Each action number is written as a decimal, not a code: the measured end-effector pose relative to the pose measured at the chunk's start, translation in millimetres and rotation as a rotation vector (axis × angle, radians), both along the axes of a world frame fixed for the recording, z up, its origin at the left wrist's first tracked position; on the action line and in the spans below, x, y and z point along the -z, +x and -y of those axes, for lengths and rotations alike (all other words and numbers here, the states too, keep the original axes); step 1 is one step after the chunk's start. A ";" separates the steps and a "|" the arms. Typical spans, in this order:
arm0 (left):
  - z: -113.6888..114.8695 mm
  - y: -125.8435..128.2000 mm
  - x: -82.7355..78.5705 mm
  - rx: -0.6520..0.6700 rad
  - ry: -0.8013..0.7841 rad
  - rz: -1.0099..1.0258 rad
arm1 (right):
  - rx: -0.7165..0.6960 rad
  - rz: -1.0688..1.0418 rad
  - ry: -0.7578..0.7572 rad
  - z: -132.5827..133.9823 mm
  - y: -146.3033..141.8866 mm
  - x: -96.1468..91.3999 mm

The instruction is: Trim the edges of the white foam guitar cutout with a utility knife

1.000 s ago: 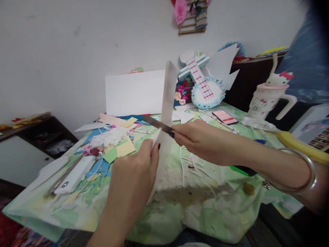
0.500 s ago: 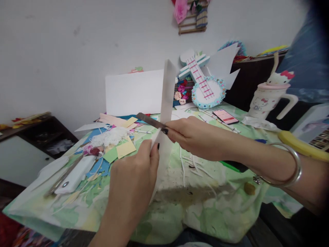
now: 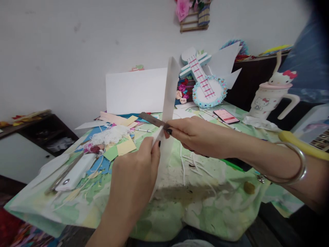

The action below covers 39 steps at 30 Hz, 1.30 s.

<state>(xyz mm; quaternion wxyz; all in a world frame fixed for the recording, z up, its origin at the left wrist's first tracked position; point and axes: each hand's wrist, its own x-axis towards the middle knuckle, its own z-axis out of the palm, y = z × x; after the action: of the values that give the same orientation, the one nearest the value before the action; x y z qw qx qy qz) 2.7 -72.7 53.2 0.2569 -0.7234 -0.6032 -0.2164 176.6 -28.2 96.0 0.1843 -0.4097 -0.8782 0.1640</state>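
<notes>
A white foam board (image 3: 170,89) stands on edge in front of me, its thin side facing me. Its lower near part is in the closed grip of my left hand (image 3: 135,168), thumb on the edge side. My right hand (image 3: 190,133) is closed on a flat dark metal blade (image 3: 151,119), which points left and lies across the board's edge just above my left hand. Whether the blade is cutting in or only resting there, I cannot tell. Thin white strips (image 3: 195,164) lie on the table to the right of the board.
On the left are paper scraps (image 3: 125,146), white threads (image 3: 110,135) and a white case (image 3: 75,171). A blank white panel (image 3: 136,91) leans at the wall beside a toy banjo (image 3: 209,91). At right sit a phone (image 3: 226,116), a lidded cup (image 3: 268,97) and something yellow (image 3: 303,145).
The board, blade and both hands appear slightly further right, along with a small shift of the whole view. Both grips stay the same.
</notes>
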 end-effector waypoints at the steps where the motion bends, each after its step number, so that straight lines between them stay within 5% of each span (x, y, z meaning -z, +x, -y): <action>1: 0.0 0.2 -0.2 0.007 -0.002 -0.001 | 0.001 -0.001 -0.006 0.2 0.2 0.0; 25: -1.5 -0.7 2.1 0.164 0.146 -0.065 | 0.021 -0.004 -0.049 2.5 2.1 1.8; 39: -4.4 -3.7 2.5 0.084 0.067 0.019 | -0.031 -0.016 -0.020 -1.8 0.4 2.3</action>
<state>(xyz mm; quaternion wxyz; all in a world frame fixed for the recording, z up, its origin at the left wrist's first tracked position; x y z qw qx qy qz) -1.0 -68.4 50.7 0.2657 -0.7369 -0.5673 -0.2540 177.1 -26.4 93.7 0.1845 -0.3965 -0.8814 0.1787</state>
